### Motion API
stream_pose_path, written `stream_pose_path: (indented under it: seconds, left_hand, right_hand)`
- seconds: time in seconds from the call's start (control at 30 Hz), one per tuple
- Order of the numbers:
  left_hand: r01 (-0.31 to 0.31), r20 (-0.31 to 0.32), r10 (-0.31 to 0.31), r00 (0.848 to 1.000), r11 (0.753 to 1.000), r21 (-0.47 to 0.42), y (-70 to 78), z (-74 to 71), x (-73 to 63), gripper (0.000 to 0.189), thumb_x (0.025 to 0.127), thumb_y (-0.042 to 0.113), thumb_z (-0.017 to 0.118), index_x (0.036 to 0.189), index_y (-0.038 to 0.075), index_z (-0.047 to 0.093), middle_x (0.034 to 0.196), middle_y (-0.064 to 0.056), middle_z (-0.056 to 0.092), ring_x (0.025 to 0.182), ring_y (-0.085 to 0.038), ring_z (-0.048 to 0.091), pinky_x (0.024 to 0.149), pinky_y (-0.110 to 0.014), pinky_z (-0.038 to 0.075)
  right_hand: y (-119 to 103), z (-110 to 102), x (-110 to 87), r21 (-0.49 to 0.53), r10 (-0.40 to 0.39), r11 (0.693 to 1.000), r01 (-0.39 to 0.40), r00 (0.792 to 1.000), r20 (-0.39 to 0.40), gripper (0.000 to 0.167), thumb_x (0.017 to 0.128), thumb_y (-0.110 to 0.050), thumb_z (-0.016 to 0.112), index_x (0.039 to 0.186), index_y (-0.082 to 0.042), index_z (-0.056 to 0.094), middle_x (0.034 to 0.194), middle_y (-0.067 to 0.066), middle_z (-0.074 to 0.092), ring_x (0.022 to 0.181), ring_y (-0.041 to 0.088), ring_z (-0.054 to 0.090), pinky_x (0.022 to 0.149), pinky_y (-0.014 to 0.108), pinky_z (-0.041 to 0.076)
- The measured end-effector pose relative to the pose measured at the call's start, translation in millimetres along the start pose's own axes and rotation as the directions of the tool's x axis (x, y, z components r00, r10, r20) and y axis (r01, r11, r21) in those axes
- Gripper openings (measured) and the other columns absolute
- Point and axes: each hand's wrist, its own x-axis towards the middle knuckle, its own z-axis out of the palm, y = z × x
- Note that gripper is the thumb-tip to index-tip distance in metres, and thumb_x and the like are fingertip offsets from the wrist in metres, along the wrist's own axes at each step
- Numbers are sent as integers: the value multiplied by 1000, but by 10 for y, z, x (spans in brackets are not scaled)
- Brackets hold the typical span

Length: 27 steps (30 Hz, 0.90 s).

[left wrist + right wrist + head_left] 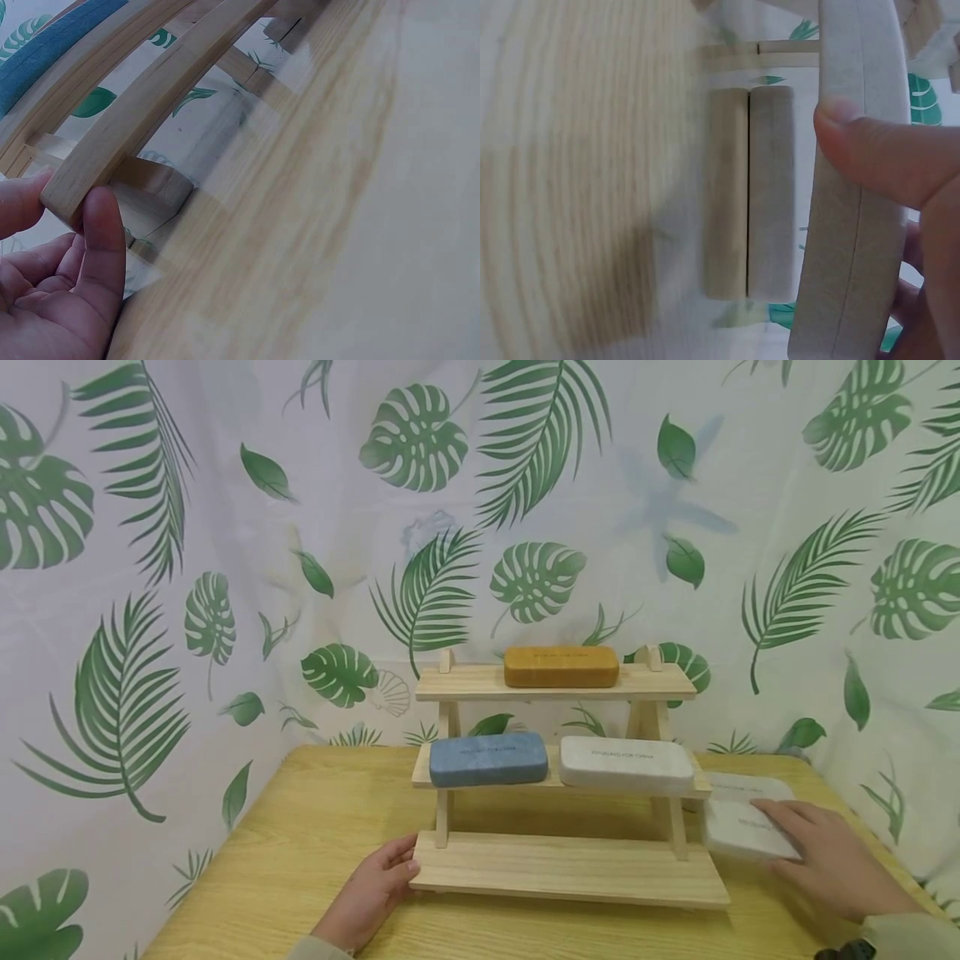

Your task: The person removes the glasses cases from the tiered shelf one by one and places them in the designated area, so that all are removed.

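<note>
A three-tier wooden display stand [570, 868] stands on the table. My left hand [372, 889] pinches the left end of its lowest board, thumb and fingers on either face in the left wrist view. At the right of the stand, my right hand [832, 856] grips a white glasses case [746, 831], its thumb pressed on the long side [847, 247]. Behind that one lies another pale case [757, 787], partly hidden. On the middle tier sit a blue glasses case [487, 758] and a white one [626, 764]. An orange case [561, 667] rests on the top tier.
The yellow wood-grain table [315, 802] has a glossy surface that mirrors things in the wrist views. A white curtain [247, 543] printed with green leaves hangs close behind the stand and along both sides of the table.
</note>
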Motion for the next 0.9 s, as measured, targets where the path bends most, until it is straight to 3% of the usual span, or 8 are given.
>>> stream_pose_path:
  seconds: [0.27,0.5,0.67,0.9]
  left_hand:
    - [4,2,-4,1000,1000,-7,-26,-12,-2,68,106,19,56,156,-10,21,142,-21,49,121,-24,56,95,-35,51]
    - [1,4,-1,1000,1000,1,-9,-30,0,70,105,23,57,157,-9,20,146,-21,46,123,-25,55,94,-36,50]
    - [4,8,-4,1000,1000,1,-24,-36,-11,69,106,20,56,156,-9,20,144,-21,47,121,-23,56,95,-34,50]
    - [-2,10,2,1000,1000,-1,-16,-16,-5,69,106,20,55,156,-10,19,146,-22,45,121,-24,56,93,-35,50]
  right_hand:
    - [68,92,110,9,35,999,-36,999,31,83,81,-43,84,145,-4,49,132,31,51,113,55,48,85,70,43]
    - [102,224,212,8,18,1000,-19,1000,20,81,81,-41,84,145,-5,50,134,29,51,114,57,48,83,71,43]
    - [120,312,269,5,29,1000,-29,998,59,82,81,-43,84,145,-5,50,134,29,51,114,56,48,81,70,45]
    - [197,369,335,-5,38,999,-38,998,45,82,79,-37,86,146,-7,49,136,30,49,118,58,44,81,73,43]
